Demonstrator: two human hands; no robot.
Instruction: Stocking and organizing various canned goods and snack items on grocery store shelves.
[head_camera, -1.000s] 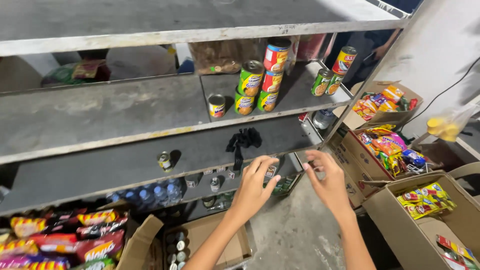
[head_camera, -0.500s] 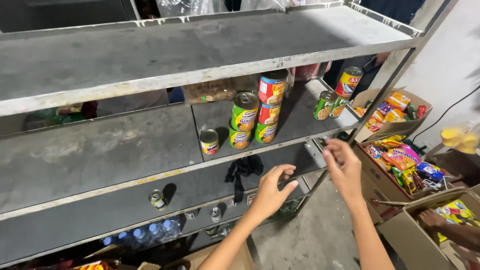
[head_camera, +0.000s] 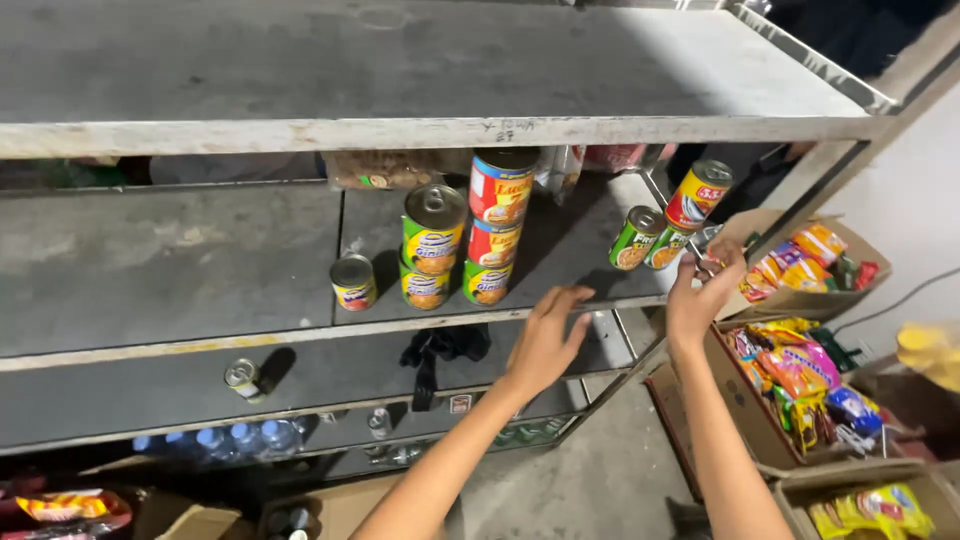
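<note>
- Green cans (head_camera: 650, 240): two, tilted, lying at the right end of the middle shelf (head_camera: 180, 270), just beside the edge; right-hand one touched by fingertips.
- Right hand (head_camera: 705, 295): raised to the shelf's right corner, fingers (head_camera: 728, 262) curled up against the nearer green can; full grasp could not be told.
- Red-and-yellow can (head_camera: 698, 195): tilted, just above and right of the green pair, apart from the hand.
- Left hand (head_camera: 548, 340): spread flat and released, palm down at the shelf's near edge, holding nothing, just right of the can stack.
- Can stack (head_camera: 495, 225): red can on top of a second red can, then a green-and-yellow one at the bottom; a second stack (head_camera: 433, 245) touching on the left.
- Small can (head_camera: 353, 282): alone, left of the stacks.
- Black cloth (head_camera: 440, 350): draped on the shelf below.
- Cardboard boxes (head_camera: 790, 300): on the right, filled with bright snack packets (head_camera: 790, 370).
- Water bottles (head_camera: 230, 440): low on the left.
</note>
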